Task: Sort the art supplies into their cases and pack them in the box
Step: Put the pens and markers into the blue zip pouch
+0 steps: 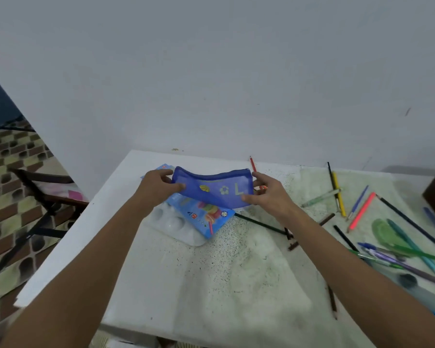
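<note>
Both hands hold a blue mesh pencil pouch (212, 188) above the far left part of the white table (161, 272). The left hand (158, 187) pinches the pouch's left end; the right hand (268, 190) grips its right end, thumb on the front face. The pouch sags in the middle. Directly beneath it lie a light-blue coloured-pencil box (206, 217) and a white paint palette (172, 223), the box overlapping the palette. Loose pencils and pens (362, 210) lie scattered across the table's right side.

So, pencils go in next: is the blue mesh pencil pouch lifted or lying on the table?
Lifted: both hands, left and right, grip the blue mesh pencil pouch by its ends.
</note>
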Action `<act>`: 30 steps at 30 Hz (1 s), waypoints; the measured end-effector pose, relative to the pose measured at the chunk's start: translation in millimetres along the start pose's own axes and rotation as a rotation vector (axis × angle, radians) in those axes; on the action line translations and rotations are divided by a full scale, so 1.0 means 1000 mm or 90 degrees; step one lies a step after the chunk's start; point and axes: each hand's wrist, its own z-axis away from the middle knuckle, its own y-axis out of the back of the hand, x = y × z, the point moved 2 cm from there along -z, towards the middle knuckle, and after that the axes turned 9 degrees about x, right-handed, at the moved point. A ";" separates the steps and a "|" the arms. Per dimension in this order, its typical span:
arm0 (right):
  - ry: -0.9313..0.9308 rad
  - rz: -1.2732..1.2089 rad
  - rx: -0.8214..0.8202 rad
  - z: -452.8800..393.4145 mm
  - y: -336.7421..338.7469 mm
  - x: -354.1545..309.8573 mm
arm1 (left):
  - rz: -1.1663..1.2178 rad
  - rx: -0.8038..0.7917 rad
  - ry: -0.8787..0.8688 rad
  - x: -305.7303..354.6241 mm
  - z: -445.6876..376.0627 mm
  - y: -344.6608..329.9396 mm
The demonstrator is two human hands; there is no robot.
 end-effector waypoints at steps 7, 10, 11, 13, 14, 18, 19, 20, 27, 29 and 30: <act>0.087 -0.207 0.065 0.053 0.106 0.010 | 0.258 -0.147 0.014 0.039 0.055 -0.056; 0.120 -0.231 0.145 0.077 0.155 0.025 | 0.333 -0.184 0.050 0.063 0.077 -0.096; 0.124 -0.221 0.174 0.085 0.171 0.031 | 0.330 -0.213 0.028 0.072 0.085 -0.111; 0.122 -0.197 0.225 0.099 0.201 0.044 | 0.294 -0.287 -0.044 0.091 0.102 -0.136; 0.119 -0.194 0.251 0.107 0.215 0.049 | 0.277 -0.320 -0.079 0.099 0.110 -0.148; 0.016 -0.168 0.366 0.138 0.253 0.068 | 0.269 -0.374 -0.136 0.114 0.140 -0.193; -0.041 -0.125 0.419 0.146 0.259 0.072 | 0.275 -0.364 -0.146 0.113 0.147 -0.204; -0.097 -0.073 0.469 0.155 0.263 0.073 | 0.276 -0.350 -0.164 0.112 0.153 -0.214; -0.229 -0.192 0.301 0.183 0.246 0.052 | 0.342 -0.427 -0.205 0.110 0.205 -0.267; -0.250 -0.194 0.271 0.181 0.238 0.051 | 0.309 -0.486 -0.220 0.107 0.216 -0.276; -0.254 -0.190 0.274 0.180 0.236 0.053 | 0.287 -0.509 -0.230 0.105 0.219 -0.279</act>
